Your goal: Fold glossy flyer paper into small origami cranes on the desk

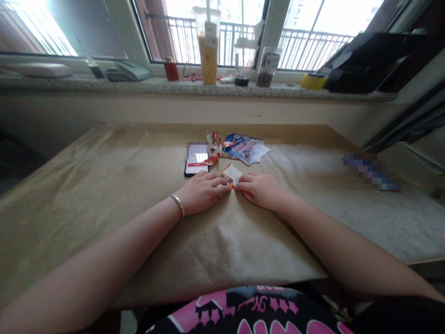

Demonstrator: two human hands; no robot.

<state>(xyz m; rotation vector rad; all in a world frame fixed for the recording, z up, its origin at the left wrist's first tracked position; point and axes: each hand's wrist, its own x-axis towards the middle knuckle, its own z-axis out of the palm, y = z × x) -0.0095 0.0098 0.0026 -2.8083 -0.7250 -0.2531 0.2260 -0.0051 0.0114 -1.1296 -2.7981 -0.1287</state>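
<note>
A small piece of folded paper [233, 172], white with a printed orange and red edge, lies on the table between my hands. My left hand [200, 191] has its fingers closed on the paper's left and lower edge, and a silver bangle circles that wrist. On the other side, my right hand [260, 189] pinches the lower right corner. Just beyond the left hand rests a phone [197, 160] with its screen lit. Red and white folded paper pieces [215, 147] lie partly over the phone, beside a fanned stack of blue printed sheets [247, 149].
A cloth-covered table [139, 153] spreads before me. A blurred blue printed item [371, 172] lies at the right. Along the windowsill [132, 87] stand a tall cup of yellow drink [207, 51], other cups, a red container [171, 69], yellow tape [313, 81] and a black bag [365, 62].
</note>
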